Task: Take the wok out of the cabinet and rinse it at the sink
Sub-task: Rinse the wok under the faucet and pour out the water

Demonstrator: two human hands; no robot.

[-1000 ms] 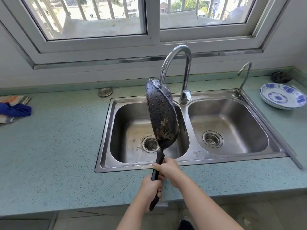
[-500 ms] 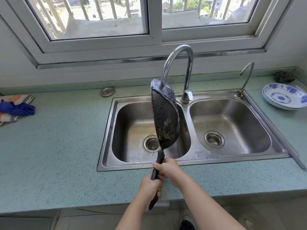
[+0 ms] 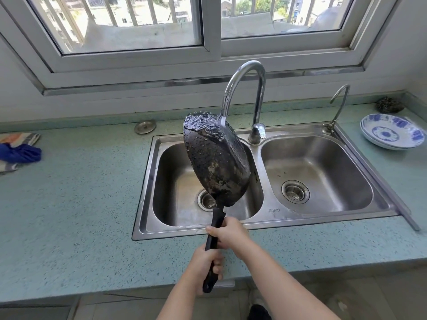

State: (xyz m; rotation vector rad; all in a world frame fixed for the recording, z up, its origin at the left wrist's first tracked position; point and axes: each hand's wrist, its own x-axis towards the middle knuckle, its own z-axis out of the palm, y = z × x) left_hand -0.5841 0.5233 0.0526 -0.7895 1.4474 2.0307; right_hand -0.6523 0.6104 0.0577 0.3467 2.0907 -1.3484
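- Nearest me, my left hand is wrapped around the low end of the black handle, close to its tip.
- Just above it, my right hand is clenched on the same handle, nearer the pan.
- I hold the wok up on edge over the left basin of the sink, handle down, its blackened, wet underside facing me.
- Its top rim sits right under the faucet spout, where a thin stream of water meets it.
- The right basin stands beside it, with a strainer in the drain.
- To the left on the counter lie cloths; a drain plug sits behind the sink.
- Far right are blue-patterned plates, a dark scrubber and a small tap.
- The window runs along the back.
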